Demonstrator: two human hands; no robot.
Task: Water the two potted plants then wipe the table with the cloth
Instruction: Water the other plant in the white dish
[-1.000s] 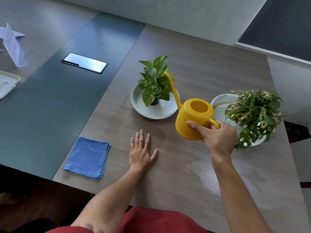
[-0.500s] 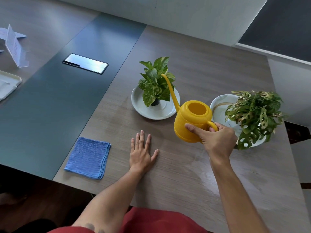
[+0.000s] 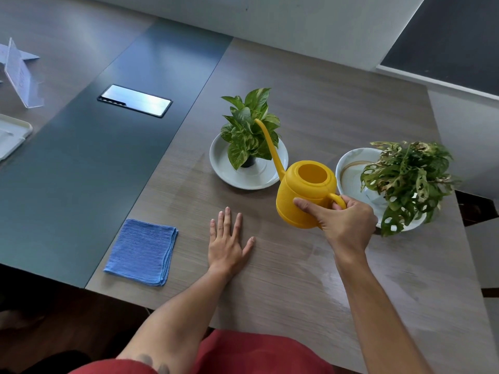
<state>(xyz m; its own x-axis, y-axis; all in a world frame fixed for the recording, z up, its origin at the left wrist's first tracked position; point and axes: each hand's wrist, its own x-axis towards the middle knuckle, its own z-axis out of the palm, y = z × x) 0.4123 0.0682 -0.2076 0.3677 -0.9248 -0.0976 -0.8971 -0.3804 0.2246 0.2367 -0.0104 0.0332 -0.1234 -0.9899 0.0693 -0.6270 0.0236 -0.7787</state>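
My right hand [image 3: 343, 222] grips the handle of a yellow watering can [image 3: 305, 195], held above the wooden table [image 3: 270, 279]. Its long spout points up and left, and the tip reaches in among the leaves of the left potted plant [image 3: 248, 130], which stands on a white dish [image 3: 224, 168]. The right potted plant [image 3: 407, 176], with holed, partly browned leaves, sits in a white bowl [image 3: 348, 163] just right of the can. My left hand [image 3: 228, 238] lies flat on the table, fingers spread. A folded blue cloth [image 3: 141, 251] lies left of it, near the front edge.
A dark green strip [image 3: 94, 171] runs along the table's left side with a shiny metal hatch [image 3: 135, 99] set in it. Farther left are a clear sign holder [image 3: 20, 74] and a white tray [image 3: 10, 136]. The table's front edge is close to my body.
The watering can has shifted slightly left and lowered, its spout tip moving deeper among the left plant's leaves. My left hand and the cloth have stayed put.
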